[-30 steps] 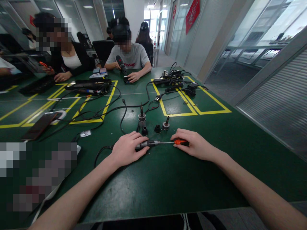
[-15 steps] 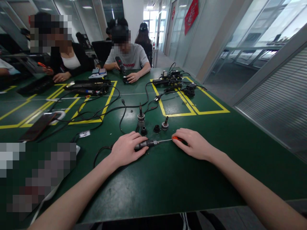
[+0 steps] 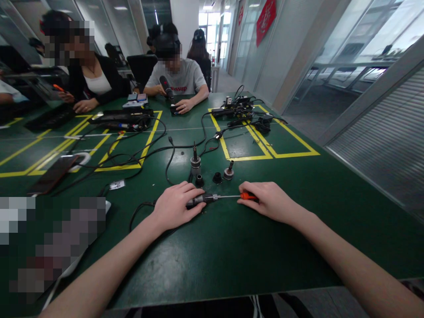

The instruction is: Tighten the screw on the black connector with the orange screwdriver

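Green table [image 3: 212, 265] — black cap [image 3: 217, 177], metal fitting [image 3: 228, 172] just beyond the screwdriver [image 3: 245, 196].

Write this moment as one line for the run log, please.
left hand: grips dark tool | right hand: holds orange-handled screwdriver | shaft: at tool's front end | beyond hands: small parts on green table

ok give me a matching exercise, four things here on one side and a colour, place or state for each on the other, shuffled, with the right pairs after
Things
1. left hand
2. right hand
3. red decoration
4. table

Colour, place or state
A. green, marked with yellow tape
B. holding the orange-handled screwdriver
C. up on the wall
D. holding the grey-and-black tool

Right pairs: 1-D, 2-B, 3-C, 4-A
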Demonstrator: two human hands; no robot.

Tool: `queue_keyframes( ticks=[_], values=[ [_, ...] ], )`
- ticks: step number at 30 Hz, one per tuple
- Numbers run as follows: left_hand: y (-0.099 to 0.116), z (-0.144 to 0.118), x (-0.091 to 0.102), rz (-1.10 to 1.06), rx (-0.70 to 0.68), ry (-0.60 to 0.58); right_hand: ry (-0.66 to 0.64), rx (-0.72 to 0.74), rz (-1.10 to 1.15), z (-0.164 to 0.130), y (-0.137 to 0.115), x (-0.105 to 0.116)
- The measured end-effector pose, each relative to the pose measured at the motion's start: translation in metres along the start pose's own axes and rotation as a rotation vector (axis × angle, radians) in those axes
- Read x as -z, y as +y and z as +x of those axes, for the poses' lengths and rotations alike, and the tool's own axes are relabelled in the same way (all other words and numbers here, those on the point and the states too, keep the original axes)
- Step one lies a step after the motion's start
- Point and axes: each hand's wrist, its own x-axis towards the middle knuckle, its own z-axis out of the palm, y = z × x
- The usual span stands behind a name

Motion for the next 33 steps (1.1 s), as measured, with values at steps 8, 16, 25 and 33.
queue_keyframes(
  ticks=[8, 16, 25, 33],
  values=[
    [0.0, 0.0, -0.001, -0.005, 0.012, -0.005, 0.036, 0.131, 0.184, 0.0, 0.005, 0.003],
    [0.001, 0.0, 0.001, 0.003, 0.015, -0.012, 0.042, 0.074, 0.254, -0.001, 0.007, 0.0],
    [0.001, 0.0, 0.002, -0.002, 0.01, -0.001, 0.054, 0.074, 0.322, -0.001, 0.011, 0.001],
    [0.0, 0.0, 0.001, 0.003, 0.013, -0.008, -0.015, -0.028, 0.282, 0.0, 0.004, -0.001]
  ],
)
